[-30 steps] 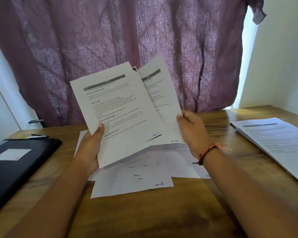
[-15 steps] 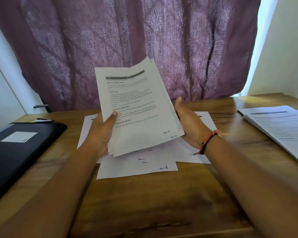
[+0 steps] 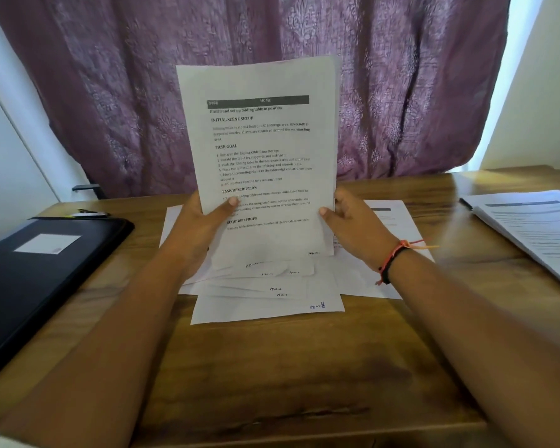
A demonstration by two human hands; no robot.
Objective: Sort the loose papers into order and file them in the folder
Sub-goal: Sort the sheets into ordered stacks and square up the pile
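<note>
Your left hand (image 3: 204,231) and right hand (image 3: 353,224) clamp their fingers low on the upright sheets (image 3: 259,150), so the unsupported top could flop and scramble their order.

Two hands (image 3: 204,227) (image 3: 356,227), one black folder (image 3: 46,279), three paper piles (image 3: 259,150) (image 3: 265,307) (image 3: 530,231) (one held).

Bare wood of the table (image 3: 272,376) lies open along the near edge, before the loose sheets (image 3: 265,307) spread at centre. A black folder (image 3: 42,279) takes the left side, a stack of printed pages (image 3: 530,234) the far right. The paper bundle (image 3: 262,150), upright between left hand (image 3: 201,231) and right hand (image 3: 356,227), blocks the middle; a curtain (image 3: 110,92) closes the back.
</note>
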